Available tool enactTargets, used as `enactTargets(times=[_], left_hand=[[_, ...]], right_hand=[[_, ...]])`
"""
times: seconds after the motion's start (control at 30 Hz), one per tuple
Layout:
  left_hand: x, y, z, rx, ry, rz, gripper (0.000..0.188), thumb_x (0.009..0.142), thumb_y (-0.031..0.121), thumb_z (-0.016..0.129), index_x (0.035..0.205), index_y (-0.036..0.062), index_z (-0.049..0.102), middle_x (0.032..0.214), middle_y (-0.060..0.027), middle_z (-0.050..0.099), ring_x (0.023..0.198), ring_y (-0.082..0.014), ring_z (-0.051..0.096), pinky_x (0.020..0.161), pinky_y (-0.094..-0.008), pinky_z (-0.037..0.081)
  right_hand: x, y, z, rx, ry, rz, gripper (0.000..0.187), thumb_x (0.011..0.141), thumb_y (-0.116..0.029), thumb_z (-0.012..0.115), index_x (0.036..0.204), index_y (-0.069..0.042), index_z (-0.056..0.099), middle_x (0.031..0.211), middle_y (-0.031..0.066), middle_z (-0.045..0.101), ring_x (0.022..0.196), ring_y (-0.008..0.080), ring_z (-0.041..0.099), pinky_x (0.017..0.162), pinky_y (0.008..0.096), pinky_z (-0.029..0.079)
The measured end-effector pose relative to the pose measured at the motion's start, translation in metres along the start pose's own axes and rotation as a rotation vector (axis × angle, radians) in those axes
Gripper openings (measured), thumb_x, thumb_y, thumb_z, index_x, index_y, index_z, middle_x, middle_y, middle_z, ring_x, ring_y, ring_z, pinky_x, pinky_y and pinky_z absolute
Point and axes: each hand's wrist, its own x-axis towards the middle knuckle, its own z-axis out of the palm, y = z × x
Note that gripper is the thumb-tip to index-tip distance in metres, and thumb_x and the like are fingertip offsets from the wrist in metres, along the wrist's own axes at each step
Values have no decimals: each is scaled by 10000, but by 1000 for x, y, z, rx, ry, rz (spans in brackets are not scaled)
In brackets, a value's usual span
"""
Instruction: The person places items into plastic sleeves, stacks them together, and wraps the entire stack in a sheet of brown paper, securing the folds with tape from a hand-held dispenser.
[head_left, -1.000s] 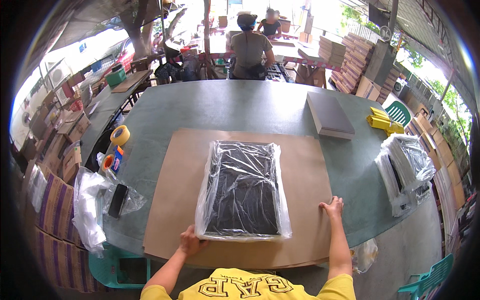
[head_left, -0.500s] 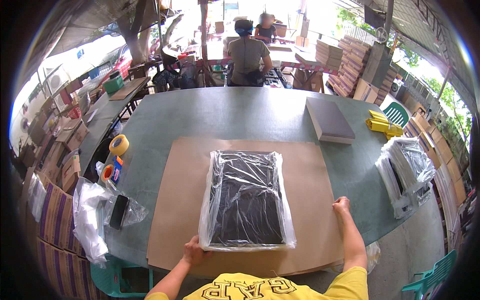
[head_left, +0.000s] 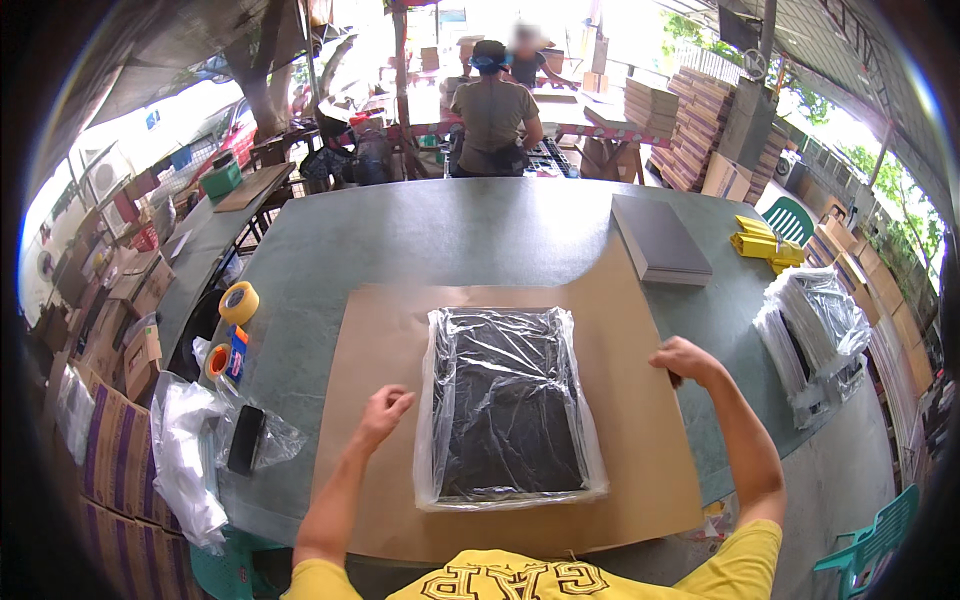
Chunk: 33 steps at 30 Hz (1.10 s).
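Note:
A flat dark rectangular panel wrapped in clear plastic lies on brown kraft paper, near the table's front edge. My right hand is closed on the paper's right edge, and the paper's far right corner curls up off the table. Just left of the wrapped panel, my left hand hovers over the paper with loosely bent fingers. It is apart from the panel and holds nothing that I can see.
On the green table sit tape rolls, a black phone-like object and clear plastic bags at left. A grey board stack, yellow bundle and plastic-wrapped pile sit at right. People work beyond.
My left hand has left the panel's lower left corner and moved up over the paper. My right hand has moved farther away along the right edge, and the paper's far right corner has lifted.

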Motion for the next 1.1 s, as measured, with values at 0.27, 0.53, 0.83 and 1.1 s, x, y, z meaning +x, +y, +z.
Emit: enactTargets(times=[0.27, 0.53, 0.83, 1.1], left_hand=[[60, 27, 80, 223, 39, 122, 1010, 681, 586, 657, 1342, -49, 233, 1322, -280, 344, 1245, -373, 336, 1023, -407, 293], [59, 3, 103, 347, 200, 121, 1101, 653, 613, 656, 1355, -77, 163, 1299, -305, 355, 1206, -406, 371, 1009, -409, 306], [55, 1, 101, 287, 206, 176, 1060, 702, 600, 614, 1351, -91, 139, 1300, -322, 326, 1217, -417, 343, 1008, -426, 297], [47, 26, 101, 307, 107, 95, 1273, 535, 653, 714, 1350, -100, 89, 1340, -320, 266, 1263, -416, 277, 1043, -418, 260]], right_hand=[[12, -106, 126, -145, -271, -229, 282, 823, -248, 515, 665, -28, 594, 526, 20, 508, 466, 100, 495, 440, 266, 427], [51, -86, 227, -387, -51, -454, 298, 786, -297, 496, 757, -47, 656, 761, 164, 640, 755, 327, 621, 703, 414, 482], [47, -103, 254, -654, -146, -450, 261, 755, -216, 481, 712, -42, 671, 776, 171, 650, 744, 317, 641, 658, 400, 513], [40, -103, 258, -695, -89, -499, 390, 819, -342, 454, 670, -46, 660, 701, 163, 643, 665, 311, 637, 627, 401, 509]])
